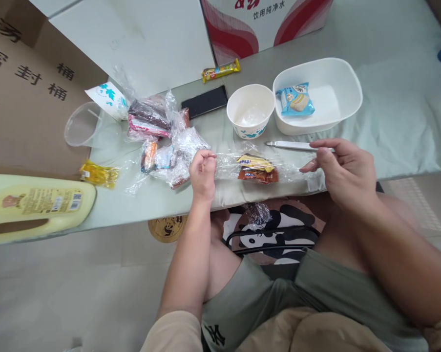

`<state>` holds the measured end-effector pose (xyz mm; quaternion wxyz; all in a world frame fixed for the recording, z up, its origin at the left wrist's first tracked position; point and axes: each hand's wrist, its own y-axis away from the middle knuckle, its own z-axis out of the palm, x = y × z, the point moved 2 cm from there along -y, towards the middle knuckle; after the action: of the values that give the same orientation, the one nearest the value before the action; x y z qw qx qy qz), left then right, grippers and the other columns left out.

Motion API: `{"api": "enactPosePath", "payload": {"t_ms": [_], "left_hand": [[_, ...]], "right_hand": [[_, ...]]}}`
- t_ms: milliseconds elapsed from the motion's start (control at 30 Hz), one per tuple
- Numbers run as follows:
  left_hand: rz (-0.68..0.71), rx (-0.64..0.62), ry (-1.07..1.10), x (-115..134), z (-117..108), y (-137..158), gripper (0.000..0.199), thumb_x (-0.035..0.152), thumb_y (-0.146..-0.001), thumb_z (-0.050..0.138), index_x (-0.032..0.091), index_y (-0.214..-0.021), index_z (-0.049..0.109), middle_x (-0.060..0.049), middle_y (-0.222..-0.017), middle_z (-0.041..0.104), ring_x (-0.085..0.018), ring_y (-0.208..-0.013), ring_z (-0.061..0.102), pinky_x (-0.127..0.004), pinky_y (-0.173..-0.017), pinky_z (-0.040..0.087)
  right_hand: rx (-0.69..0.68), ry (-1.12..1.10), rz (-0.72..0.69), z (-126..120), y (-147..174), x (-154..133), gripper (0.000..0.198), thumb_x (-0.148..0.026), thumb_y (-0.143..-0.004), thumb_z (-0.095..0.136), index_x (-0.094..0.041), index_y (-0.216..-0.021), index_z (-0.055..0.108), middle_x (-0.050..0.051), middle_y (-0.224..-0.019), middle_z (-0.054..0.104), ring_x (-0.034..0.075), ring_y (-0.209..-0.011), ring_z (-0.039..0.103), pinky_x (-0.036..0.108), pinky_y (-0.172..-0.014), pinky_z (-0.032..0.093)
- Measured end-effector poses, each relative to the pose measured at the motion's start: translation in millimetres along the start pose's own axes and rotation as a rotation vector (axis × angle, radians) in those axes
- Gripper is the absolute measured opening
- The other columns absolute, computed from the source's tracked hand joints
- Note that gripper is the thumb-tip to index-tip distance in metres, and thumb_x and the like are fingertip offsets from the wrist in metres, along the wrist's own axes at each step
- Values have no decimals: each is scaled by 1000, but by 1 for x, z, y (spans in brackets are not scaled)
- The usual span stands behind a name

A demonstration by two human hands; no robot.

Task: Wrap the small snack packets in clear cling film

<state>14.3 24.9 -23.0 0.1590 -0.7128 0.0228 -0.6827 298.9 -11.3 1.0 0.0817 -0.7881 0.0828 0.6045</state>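
Clear plastic wrap (223, 168) stretches across the table edge from my left hand towards my right. Within it lie small snack packets, a yellow one (255, 163) above a brown one (259, 176). My left hand (203, 173) is closed on the left end of the wrap. My right hand (346, 168) has a slim pale knife (291, 145) between thumb and forefinger, its narrow metal tip pointing left. The lower fingers of that hand are by the wrap's right end; whether they grip it is unclear.
Behind stand a white paper bowl (250, 110) and a white tub (343, 98) holding a blue snack packet (297, 99). A phone (205, 101), bagged snacks (150, 117), a yellow-wrapped bar (220, 71) and a pale yellow jug (40, 203) are also around.
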Motion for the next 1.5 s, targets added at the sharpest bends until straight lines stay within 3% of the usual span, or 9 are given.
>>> {"api": "enactPosePath", "payload": {"t_ms": [100, 200, 367, 567, 733, 900, 1100, 1300, 1500], "left_hand": [[-16, -55, -62, 0, 2, 0, 54, 64, -63, 83, 24, -90, 60, 6, -63, 46, -8, -53, 41, -21, -50, 35], [-66, -4, -75, 1, 3, 0, 49, 63, -67, 82, 23, -84, 58, 5, -63, 48, -7, -53, 42, -20, -48, 35], [-127, 87, 63, 1, 4, 0, 49, 66, -79, 70, 22, -69, 51, 8, -50, 35, -6, -40, 33, -21, -37, 22], [-73, 99, 41, 3, 3, 0, 52, 67, -80, 69, 21, -67, 50, 7, -55, 39, -5, -39, 34, -20, -36, 27], [-36, 85, -5, 1, 2, 1, 51, 65, -84, 66, 21, -66, 50, 7, -53, 38, -5, -41, 37, -21, -39, 29], [-28, 74, -22, 1, 1, 2, 49, 64, -86, 64, 21, -67, 50, 6, -54, 40, -6, -41, 39, -21, -39, 29], [-44, 95, -49, 2, 1, 1, 50, 63, -86, 65, 21, -66, 48, 6, -52, 39, -6, -41, 39, -21, -40, 30], [-47, 92, -41, 1, -1, 2, 46, 60, -88, 64, 21, -66, 49, 6, -52, 39, -6, -42, 38, -21, -41, 29], [-82, 80, -16, 2, 1, 2, 46, 65, -82, 66, 23, -71, 51, 7, -51, 38, -7, -40, 37, -22, -40, 30]], "right_hand": [[9, -260, 19, 1, -5, 6, 27, -39, -84, 75, -23, -105, 69, 1, -73, 72, 14, -57, 66, 28, -58, 53], [-9, -364, 1, 2, -8, 9, 36, -32, -76, 83, -26, -107, 67, 0, -89, 74, 10, -54, 61, 27, -55, 53], [6, -291, 73, 7, -9, 11, 19, -33, -83, 77, -21, -94, 68, 1, -75, 71, 8, -47, 52, 25, -48, 44], [90, -293, 66, 14, -14, 11, 22, -43, -89, 70, -23, -91, 61, -1, -59, 63, 9, -39, 45, 25, -40, 32], [195, -282, -37, 16, -14, 12, 27, -44, -93, 63, -24, -110, 61, 2, -75, 70, 9, -38, 41, 27, -39, 29], [221, -276, -34, 15, -13, 14, 15, -30, -90, 62, -25, -104, 62, 3, -92, 73, 7, -38, 40, 28, -37, 26], [107, -299, -23, 15, -13, 11, 23, -31, -85, 70, -26, -105, 61, 1, -80, 71, 9, -41, 42, 27, -39, 33], [202, -286, 18, 12, -16, 9, 19, -28, -82, 69, -23, -99, 61, 2, -81, 72, 8, -39, 42, 27, -38, 31], [329, -371, -127, 12, -17, 8, 17, -19, -79, 67, -21, -94, 60, 1, -74, 69, 13, -67, 63, 29, -72, 53]]}}
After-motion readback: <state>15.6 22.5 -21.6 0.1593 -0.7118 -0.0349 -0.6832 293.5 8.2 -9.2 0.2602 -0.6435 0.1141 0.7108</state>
